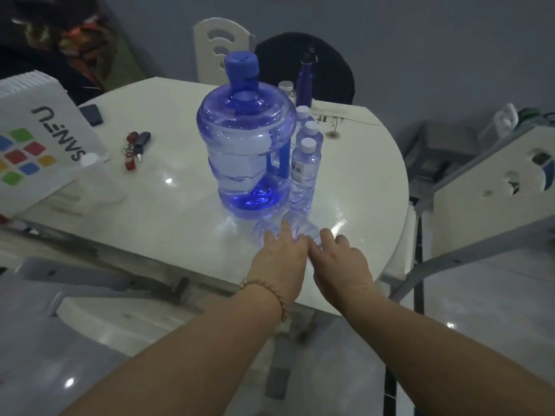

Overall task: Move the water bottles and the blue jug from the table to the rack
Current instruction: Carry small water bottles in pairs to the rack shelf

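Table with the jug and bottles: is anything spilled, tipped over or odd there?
Nothing looks spilled or tipped. The blue jug stands upright and capped, with capped water bottles upright beside it. Only oddity: a dark blotch on the table just right of them; whether it is a stain or a printed pattern, I cannot tell.

blue jug (244, 151): large, translucent, blue cap and handle, upright mid-table (168, 211). water bottles (304, 172): three, clear, white-capped, upright in a row just beside the jug's right. ribbed bottles (301, 226): two, clear, near the front edge, blurred, tops hidden.
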The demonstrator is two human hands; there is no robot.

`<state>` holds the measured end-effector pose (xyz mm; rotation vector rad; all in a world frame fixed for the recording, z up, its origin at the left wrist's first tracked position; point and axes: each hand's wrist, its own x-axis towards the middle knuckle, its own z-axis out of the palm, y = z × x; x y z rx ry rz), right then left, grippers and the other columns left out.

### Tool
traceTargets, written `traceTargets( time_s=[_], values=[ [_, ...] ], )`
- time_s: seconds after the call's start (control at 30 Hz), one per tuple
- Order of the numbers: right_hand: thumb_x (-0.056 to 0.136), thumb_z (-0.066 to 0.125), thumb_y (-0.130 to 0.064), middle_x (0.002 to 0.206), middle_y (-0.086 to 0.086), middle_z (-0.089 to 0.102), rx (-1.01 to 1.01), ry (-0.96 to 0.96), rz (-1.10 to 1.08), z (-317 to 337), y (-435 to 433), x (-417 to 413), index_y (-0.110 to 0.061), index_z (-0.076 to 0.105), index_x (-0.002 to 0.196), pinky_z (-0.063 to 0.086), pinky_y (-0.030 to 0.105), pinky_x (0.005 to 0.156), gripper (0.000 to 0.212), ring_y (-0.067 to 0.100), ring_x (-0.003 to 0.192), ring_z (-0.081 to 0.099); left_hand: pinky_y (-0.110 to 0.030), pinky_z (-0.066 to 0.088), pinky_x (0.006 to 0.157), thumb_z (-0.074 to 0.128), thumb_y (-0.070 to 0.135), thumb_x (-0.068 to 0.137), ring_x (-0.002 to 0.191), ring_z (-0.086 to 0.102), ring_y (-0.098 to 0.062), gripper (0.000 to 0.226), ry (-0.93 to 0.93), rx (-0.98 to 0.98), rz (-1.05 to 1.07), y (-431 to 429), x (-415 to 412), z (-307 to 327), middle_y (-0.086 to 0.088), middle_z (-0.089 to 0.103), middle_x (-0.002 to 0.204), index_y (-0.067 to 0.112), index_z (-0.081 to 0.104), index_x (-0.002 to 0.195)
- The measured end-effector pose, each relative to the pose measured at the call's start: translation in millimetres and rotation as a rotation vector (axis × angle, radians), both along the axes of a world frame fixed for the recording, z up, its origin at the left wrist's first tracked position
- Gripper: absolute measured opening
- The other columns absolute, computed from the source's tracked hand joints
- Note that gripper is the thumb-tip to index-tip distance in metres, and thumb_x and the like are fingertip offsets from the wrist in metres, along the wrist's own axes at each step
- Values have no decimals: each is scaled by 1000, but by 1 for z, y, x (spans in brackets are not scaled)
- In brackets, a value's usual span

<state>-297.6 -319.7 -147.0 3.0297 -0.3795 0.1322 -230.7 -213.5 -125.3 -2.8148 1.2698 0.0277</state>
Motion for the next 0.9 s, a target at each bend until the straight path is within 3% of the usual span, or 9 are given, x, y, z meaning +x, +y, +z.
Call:
traceTargets(
  time_s=[0.07, 0.17, 0.27, 0.37, 0.43, 0.53, 0.67, 0.77, 0.9],
  values=[
    [39, 83, -8, 107, 14, 54, 18, 31, -44, -9, 0, -11, -14, 60, 114, 23, 26, 41, 79, 29, 63, 49, -48, 25, 112, 48, 19, 93, 140, 11, -45, 53, 13, 69, 18, -1, -13, -13, -18, 21, 151, 17, 28, 142],
    [72, 69, -16, 145, 15, 30, 54, 111, -117, -28, -3, -27, -22, 32, 140, 34, 31, 53, 77, 31, 89, 52, -53, 32, 107, 43, 6, 93, 138, 5, -50, 53, 88, 93, 90, -1, -29, -32, -19, 17, 149, 14, 25, 142],
    [79, 61, -20, 142, 14, 34, 71, 122, -170, -44, -5, -40, -25, 22, 144, 37, 32, 59, 76, 31, 87, 54, -48, 40, 102, 43, 2, 86, 137, 9, -49, 51, 142, 24, 171, -4, -36, -52, -25, 14, 150, 16, 28, 133],
    [84, 52, -22, 129, 13, 40, 139, 146, -185, -60, -8, -45, -26, 14, 146, 41, 36, 65, 73, 31, 85, 55, -42, 47, 92, 46, 4, 85, 130, 20, -45, 48, 171, 31, 194, -12, -40, -59, -20, 16, 146, 22, 32, 127],
    [80, 53, -19, 119, 15, 46, 156, 110, -207, -62, -7, -44, -25, 23, 143, 43, 40, 68, 70, 33, 79, 54, -38, 51, 83, 48, 5, 86, 123, 26, -41, 46, 192, 24, 229, -12, -41, -59, -16, 12, 146, 25, 35, 125],
    [61, 64, -12, 102, 19, 51, 169, 7, -183, -74, -7, -40, -18, 44, 130, 45, 46, 68, 72, 38, 76, 51, -38, 48, 83, 52, 9, 83, 114, 29, -36, 43, 269, 11, 305, -9, -40, -66, -12, 13, 143, 26, 38, 120],
    [54, 77, -27, 127, 21, 48, 166, 19, -73, -81, -6, -34, -15, 47, 123, 44, 59, 85, 77, 52, 114, 43, -37, 45, 80, 66, 42, 76, 111, 29, -31, 49, 312, 16, 369, -11, -33, -65, -7, 16, 138, 30, 40, 116],
    [65, 75, -32, 144, 19, 38, 235, 85, -102, -81, -3, -28, -20, 45, 130, 44, 60, 86, 73, 53, 122, 39, -39, 44, 88, 66, 46, 76, 123, 21, -34, 60, 349, -27, 463, -18, -27, -61, -7, 12, 143, 30, 36, 125],
    [80, 61, -43, 158, 9, -8, 341, 158, -87, -82, -4, -27, -34, 7, 146, 42, 49, 96, 86, 45, 139, 11, -50, 38, 99, 70, 36, 77, 138, -16, -43, 95, 423, -6, 523, -25, -12, -72, -5, -26, 151, 39, 3, 144]
  ],
)
